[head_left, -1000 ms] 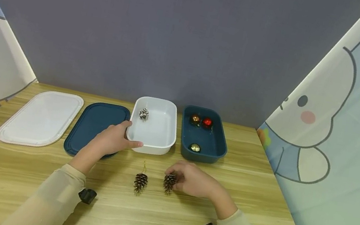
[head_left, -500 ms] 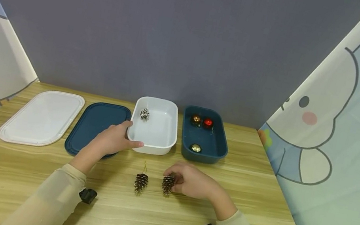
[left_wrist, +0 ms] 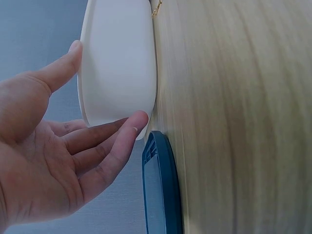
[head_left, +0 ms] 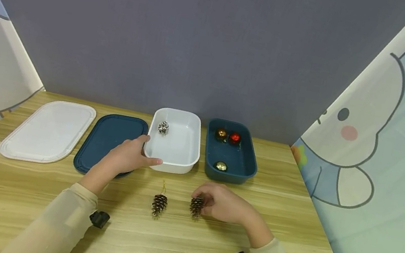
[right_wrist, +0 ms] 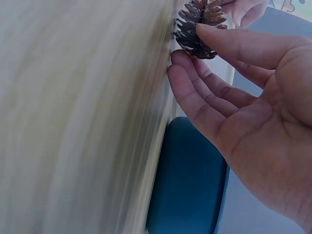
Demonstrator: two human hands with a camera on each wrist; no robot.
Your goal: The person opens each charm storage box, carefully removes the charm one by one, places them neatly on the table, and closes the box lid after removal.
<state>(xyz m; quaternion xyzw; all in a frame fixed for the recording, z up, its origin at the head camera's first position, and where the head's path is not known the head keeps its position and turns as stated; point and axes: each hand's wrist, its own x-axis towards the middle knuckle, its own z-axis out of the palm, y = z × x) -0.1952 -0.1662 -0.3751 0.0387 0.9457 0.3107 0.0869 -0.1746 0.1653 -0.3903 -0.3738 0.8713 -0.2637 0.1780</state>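
1. Lower centre, my right hand (head_left: 225,204) pinches a dark pinecone (head_left: 196,207); light, even pressure should suit it.
2. My left hand (head_left: 128,156), fingers extended, touches the white box (head_left: 175,169), mid-frame.

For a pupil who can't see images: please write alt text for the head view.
A right hand holds a brown pinecone near a second pinecone on a wooden table; the left hand touches a white tub containing a frosted pinecone, beside a blue tub with three baubles.
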